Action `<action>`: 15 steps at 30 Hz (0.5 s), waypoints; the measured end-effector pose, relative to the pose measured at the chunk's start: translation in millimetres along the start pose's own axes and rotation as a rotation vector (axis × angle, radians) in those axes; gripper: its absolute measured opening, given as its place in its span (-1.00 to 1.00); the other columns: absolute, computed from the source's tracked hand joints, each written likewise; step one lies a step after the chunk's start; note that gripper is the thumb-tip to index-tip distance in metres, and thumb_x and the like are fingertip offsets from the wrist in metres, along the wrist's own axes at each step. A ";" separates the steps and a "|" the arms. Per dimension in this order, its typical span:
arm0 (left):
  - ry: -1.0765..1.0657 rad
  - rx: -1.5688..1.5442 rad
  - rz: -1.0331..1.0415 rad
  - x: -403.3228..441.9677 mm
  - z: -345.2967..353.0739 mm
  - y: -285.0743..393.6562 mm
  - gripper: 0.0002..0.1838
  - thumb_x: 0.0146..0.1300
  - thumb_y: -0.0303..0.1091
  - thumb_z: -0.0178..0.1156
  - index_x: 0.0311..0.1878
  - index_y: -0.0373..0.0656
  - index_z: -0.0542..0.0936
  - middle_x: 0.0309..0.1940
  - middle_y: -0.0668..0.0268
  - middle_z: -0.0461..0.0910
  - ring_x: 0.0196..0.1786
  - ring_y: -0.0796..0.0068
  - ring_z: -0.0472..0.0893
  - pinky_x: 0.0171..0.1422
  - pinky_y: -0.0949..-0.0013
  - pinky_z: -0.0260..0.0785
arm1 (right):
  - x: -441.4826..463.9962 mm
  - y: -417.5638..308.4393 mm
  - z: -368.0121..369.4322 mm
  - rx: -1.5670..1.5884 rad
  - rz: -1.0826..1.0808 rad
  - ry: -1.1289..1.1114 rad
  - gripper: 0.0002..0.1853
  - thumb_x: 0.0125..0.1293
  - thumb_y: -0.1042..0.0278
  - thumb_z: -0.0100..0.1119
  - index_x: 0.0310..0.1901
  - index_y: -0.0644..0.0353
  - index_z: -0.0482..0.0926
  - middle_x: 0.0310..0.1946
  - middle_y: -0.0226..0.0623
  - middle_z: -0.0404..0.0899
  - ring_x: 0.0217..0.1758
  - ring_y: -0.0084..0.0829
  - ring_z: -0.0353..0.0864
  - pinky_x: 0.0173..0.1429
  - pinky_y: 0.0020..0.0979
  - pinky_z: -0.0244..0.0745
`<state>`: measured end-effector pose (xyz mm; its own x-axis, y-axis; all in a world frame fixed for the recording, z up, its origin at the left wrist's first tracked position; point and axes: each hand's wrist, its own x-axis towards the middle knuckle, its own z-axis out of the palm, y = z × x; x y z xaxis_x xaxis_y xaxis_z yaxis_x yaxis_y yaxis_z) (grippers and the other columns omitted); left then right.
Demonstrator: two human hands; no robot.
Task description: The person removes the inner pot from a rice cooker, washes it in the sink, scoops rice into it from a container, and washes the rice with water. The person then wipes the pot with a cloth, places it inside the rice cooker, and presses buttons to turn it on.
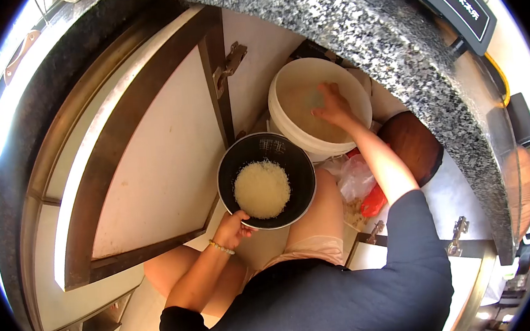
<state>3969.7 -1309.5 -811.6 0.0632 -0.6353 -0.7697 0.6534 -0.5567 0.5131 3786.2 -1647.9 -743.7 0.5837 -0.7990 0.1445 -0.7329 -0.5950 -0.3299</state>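
Note:
My left hand [234,229] is closed on the near rim of a black rice cooker inner pot [300,190], thumb over the edge. White rice [262,189] covers part of the pot's bottom, and pale level marks show on its far wall. My right hand [334,106] reaches inside a round white bucket [283,118], just beyond the pot. Its fingers and thumb curve around a pale greenish, see-through thing [314,98] whose shape is hard to make out. The bucket's contents look pale and blurred.
An open cabinet door [159,148] stands at the left. A speckled granite counter edge [385,40] overhangs the bucket. A dark brown round wooden thing [414,146], a clear plastic bag [357,177] and a red bag [374,202] lie right of the bucket.

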 end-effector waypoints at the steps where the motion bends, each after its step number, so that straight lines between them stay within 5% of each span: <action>1: 0.002 0.005 -0.009 0.5 0.6 0.4 -0.77 0.06 -0.49 -0.06 -0.20 -0.37 0.40 -0.51 0.12 0.52 -0.62 0.34 0.49 -0.72 0.45 0.27 | 10.1 12.6 9.7 -0.094 0.005 -0.069 -0.21 -0.18 0.32 0.37 0.15 0.08 0.18 0.10 0.07 0.14 0.03 -0.05 0.38 0.05 -0.24 0.37; 5: -0.014 0.007 -0.010 6.5 -2.9 -5.1 -0.75 0.06 -0.46 -0.06 -0.18 -0.37 0.41 -0.51 0.12 0.52 -0.60 0.31 0.53 -0.71 0.47 0.30 | 29.2 23.8 39.9 -0.389 0.180 -0.344 -0.23 -0.18 0.35 0.33 0.14 0.16 0.19 0.15 0.13 0.15 0.12 -0.03 0.31 0.10 -0.19 0.34; 7: -0.030 0.008 0.010 7.3 -4.9 -7.7 -0.73 0.06 -0.46 -0.08 -0.16 -0.38 0.40 -0.49 0.12 0.53 -0.60 0.33 0.54 -0.69 0.46 0.34 | 29.2 12.9 44.9 -0.349 0.028 -0.648 -0.27 -0.18 0.38 0.32 0.11 0.20 0.23 0.04 0.10 0.31 0.05 -0.04 0.39 0.04 -0.21 0.40; 10: 0.007 -0.013 0.029 -1.5 2.1 -3.7 -0.78 0.07 -0.48 -0.05 -0.21 -0.39 0.40 -0.51 0.11 0.52 -0.60 0.29 0.53 -0.72 0.48 0.28 | 18.7 16.9 53.5 -0.001 -0.087 -0.683 -0.40 -0.15 0.30 0.25 0.01 0.27 0.35 -0.20 -0.03 0.51 -0.19 -0.17 0.55 -0.09 -0.27 0.47; 13: 0.012 -0.036 -0.011 -3.1 3.4 -1.2 -0.78 0.06 -0.50 -0.05 -0.22 -0.40 0.39 -0.50 0.09 0.52 -0.61 0.29 0.53 -0.72 0.46 0.29 | 16.7 29.3 46.8 0.750 0.270 -0.907 -0.53 -0.08 0.25 0.23 -0.09 0.22 0.40 -0.35 -0.11 0.52 -0.39 -0.25 0.57 -0.27 -0.30 0.52; 15: 0.010 -0.034 -0.011 -3.0 2.8 -1.1 -0.78 0.07 -0.49 -0.05 -0.22 -0.40 0.39 -0.51 0.10 0.52 -0.61 0.29 0.53 -0.72 0.45 0.29 | 21.6 37.4 39.4 0.977 0.397 -0.914 -0.65 0.03 0.30 0.16 -0.13 0.23 0.42 -0.34 -0.13 0.51 -0.38 -0.26 0.57 -0.24 -0.23 0.52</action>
<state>3966.7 -1308.6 -808.8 0.0631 -0.6240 -0.7789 0.6790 -0.5451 0.4917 3785.2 -1684.0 -789.6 0.6933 -0.3337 -0.6387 -0.5845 0.2582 -0.7693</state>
